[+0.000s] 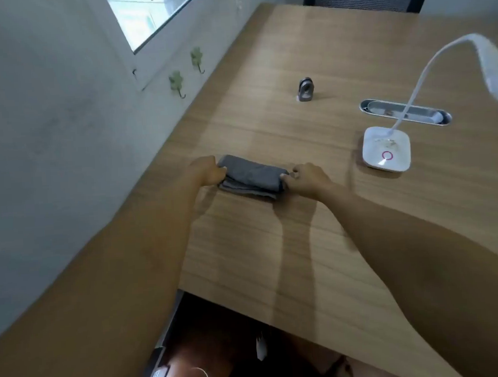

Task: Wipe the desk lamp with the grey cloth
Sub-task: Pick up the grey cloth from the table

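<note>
I am pinching the grey cloth (253, 178) at both ends: my left hand (204, 170) is closing thumb and fingers on its left end, and my right hand (308, 179) is nipping its right end between thumb and forefinger. The one cloth is lying folded in layers on the wooden desk (304, 257), touching the desktop.

I am counting one desk lamp (386, 148), standing well apart to the right of the cloth, its white square base showing a pink ring, its thin neck arching up to a blurred head at the right edge. Just behind the lamp base one oval cable slot (406, 111) is sitting in the desk. One small grey metal object (305, 90) is standing beyond the cloth. Two green clover-shaped hooks (177, 83) are hanging on the wall to the cloth's far left. Nothing is lying between cloth and lamp. I am reading no writing anywhere.
</note>
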Tool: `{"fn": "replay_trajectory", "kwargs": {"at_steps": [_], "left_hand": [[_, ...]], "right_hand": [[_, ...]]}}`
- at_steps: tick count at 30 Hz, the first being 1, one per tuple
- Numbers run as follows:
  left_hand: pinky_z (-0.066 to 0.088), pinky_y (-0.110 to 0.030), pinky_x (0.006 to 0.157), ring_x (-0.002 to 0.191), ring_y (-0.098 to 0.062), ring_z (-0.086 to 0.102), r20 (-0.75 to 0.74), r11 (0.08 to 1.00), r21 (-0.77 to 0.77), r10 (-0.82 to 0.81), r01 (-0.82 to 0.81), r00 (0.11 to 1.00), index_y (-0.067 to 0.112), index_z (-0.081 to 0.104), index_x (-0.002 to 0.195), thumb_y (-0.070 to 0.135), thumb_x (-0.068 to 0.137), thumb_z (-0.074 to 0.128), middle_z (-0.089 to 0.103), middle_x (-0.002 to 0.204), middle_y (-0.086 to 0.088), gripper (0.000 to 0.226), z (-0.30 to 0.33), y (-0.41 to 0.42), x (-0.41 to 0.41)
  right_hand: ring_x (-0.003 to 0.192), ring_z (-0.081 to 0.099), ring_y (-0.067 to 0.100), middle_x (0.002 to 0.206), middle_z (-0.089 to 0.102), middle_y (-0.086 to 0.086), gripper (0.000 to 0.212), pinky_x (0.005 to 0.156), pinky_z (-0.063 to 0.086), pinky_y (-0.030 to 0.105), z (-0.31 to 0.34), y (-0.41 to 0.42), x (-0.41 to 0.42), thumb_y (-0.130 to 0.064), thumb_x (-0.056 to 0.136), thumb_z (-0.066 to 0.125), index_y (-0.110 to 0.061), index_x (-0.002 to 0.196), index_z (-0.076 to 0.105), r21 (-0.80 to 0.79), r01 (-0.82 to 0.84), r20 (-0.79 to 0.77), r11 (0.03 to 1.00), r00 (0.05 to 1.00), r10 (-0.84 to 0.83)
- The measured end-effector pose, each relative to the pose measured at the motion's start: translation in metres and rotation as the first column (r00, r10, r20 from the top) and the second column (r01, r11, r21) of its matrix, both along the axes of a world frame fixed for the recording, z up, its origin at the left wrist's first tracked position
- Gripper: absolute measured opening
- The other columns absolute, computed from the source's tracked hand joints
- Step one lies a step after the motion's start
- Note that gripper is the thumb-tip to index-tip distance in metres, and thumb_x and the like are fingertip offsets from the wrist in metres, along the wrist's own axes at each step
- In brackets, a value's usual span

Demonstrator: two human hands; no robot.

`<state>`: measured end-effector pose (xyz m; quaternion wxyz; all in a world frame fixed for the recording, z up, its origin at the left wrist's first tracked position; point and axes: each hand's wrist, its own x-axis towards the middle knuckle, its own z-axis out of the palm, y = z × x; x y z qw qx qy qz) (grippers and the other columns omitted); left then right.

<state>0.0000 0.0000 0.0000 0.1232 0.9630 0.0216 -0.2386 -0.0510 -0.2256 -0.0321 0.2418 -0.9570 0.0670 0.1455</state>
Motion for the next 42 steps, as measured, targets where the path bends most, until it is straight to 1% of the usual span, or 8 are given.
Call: {"fn": "replay_trajectory", "kwargs": {"at_steps": [3, 13, 17, 21, 24, 29, 34, 42], "left_hand": [[0.044, -0.034, 0.087, 0.121, -0.037, 0.054, 0.002, 0.985, -0.134, 0.111, -0.11, 0.994, -0.004, 0.049, 0.136, 0.038, 0.096, 0.045, 0.054, 0.138, -0.024, 0.058, -0.011, -0.001, 0.0], [0.037, -0.026, 0.049, 0.049, -0.018, 0.043, -0.292, 0.644, -0.549, 0.45, -0.533, 0.844, 0.003, 0.056, 0.101, 0.009, 0.083, 0.057, 0.052, 0.066, -0.011, 0.02, -0.021, -0.018, 0.0], [0.033, -0.023, 0.048, 0.052, -0.012, 0.039, -0.392, 0.593, -0.578, 0.4, -0.56, 0.829, 0.013, 0.053, 0.081, 0.017, 0.08, 0.057, 0.045, 0.062, -0.002, 0.006, -0.008, -0.034, -0.007], [0.036, -0.02, 0.045, 0.053, -0.011, 0.042, -0.385, 0.614, -0.602, 0.337, -0.511, 0.859, 0.015, 0.052, 0.077, 0.018, 0.077, 0.061, 0.048, 0.065, -0.001, 0.009, 0.004, -0.071, -0.008], [0.046, -0.023, 0.05, 0.061, -0.014, 0.054, -0.378, 0.649, -0.6, 0.284, -0.467, 0.881, 0.013, 0.058, 0.082, 0.016, 0.073, 0.069, 0.06, 0.076, -0.004, 0.015, 0.01, -0.108, -0.009], [0.037, -0.024, 0.046, 0.026, -0.011, 0.033, -0.454, 0.723, -0.595, 0.06, -0.352, 0.889, 0.009, 0.047, 0.065, 0.009, 0.079, 0.066, 0.045, 0.04, -0.004, 0.023, 0.019, -0.173, -0.016], [0.05, -0.014, 0.043, 0.054, -0.013, 0.042, -0.536, 0.725, -0.604, -0.062, -0.331, 0.842, 0.011, 0.055, 0.076, 0.005, 0.08, 0.067, 0.054, 0.063, -0.004, 0.014, 0.026, -0.224, -0.029], [0.054, -0.016, 0.046, 0.067, -0.014, 0.059, -0.606, 0.666, -0.641, -0.133, -0.382, 0.785, 0.011, 0.062, 0.084, 0.002, 0.078, 0.071, 0.07, 0.065, -0.004, 0.014, 0.036, -0.259, -0.045]], "right_hand": [[0.055, 0.043, 0.023, 0.05, 0.042, 0.003, 0.053, 0.052, 0.03, 0.03, -0.003, 0.009, 0.001, -0.053, 0.085, 0.051, -0.017, 0.047, 0.038, 0.044, 0.057, -0.014, 0.997, 0.998, -0.057], [0.054, 0.051, 0.02, 0.058, 0.052, 0.007, 0.021, 0.055, 0.044, 0.033, 0.001, 0.015, 0.005, -0.003, 0.071, 0.072, -0.006, 0.058, 0.056, 0.539, 0.545, -0.291, 0.642, 0.836, -0.465], [0.056, 0.053, 0.019, 0.063, 0.056, 0.007, 0.015, 0.047, 0.05, 0.029, 0.01, -0.007, -0.001, -0.003, 0.069, 0.072, -0.007, 0.065, 0.058, 0.617, 0.635, -0.354, 0.465, 0.752, -0.556], [0.086, 0.055, 0.022, 0.093, 0.057, 0.007, 0.021, 0.08, 0.052, 0.037, 0.021, -0.047, -0.017, -0.011, 0.074, 0.064, -0.011, 0.094, 0.058, 0.675, 0.662, -0.428, 0.326, 0.712, -0.557], [0.077, 0.051, 0.02, 0.084, 0.053, 0.005, 0.014, 0.064, 0.044, 0.031, 0.03, -0.083, -0.035, -0.009, 0.079, 0.055, -0.017, 0.09, 0.055, 0.712, 0.662, -0.459, 0.232, 0.69, -0.559], [0.066, 0.051, 0.022, 0.083, 0.054, 0.0, 0.013, 0.063, 0.041, 0.034, 0.042, -0.144, -0.071, -0.017, 0.086, 0.05, -0.026, 0.078, 0.05, 0.702, 0.687, -0.468, 0.187, 0.644, -0.605], [0.074, 0.057, 0.022, 0.093, 0.061, -0.007, 0.003, 0.075, 0.044, 0.042, 0.048, -0.189, -0.102, -0.033, 0.088, 0.055, -0.035, 0.088, 0.056, 0.736, 0.674, -0.476, 0.071, 0.589, -0.653], [0.062, 0.061, 0.017, 0.079, 0.063, 0.007, 0.022, 0.043, 0.055, 0.019, 0.045, -0.208, -0.116, -0.032, 0.083, 0.067, -0.012, 0.09, 0.061, 0.811, 0.358, -0.583, -0.462, 0.43, -0.69]]}}
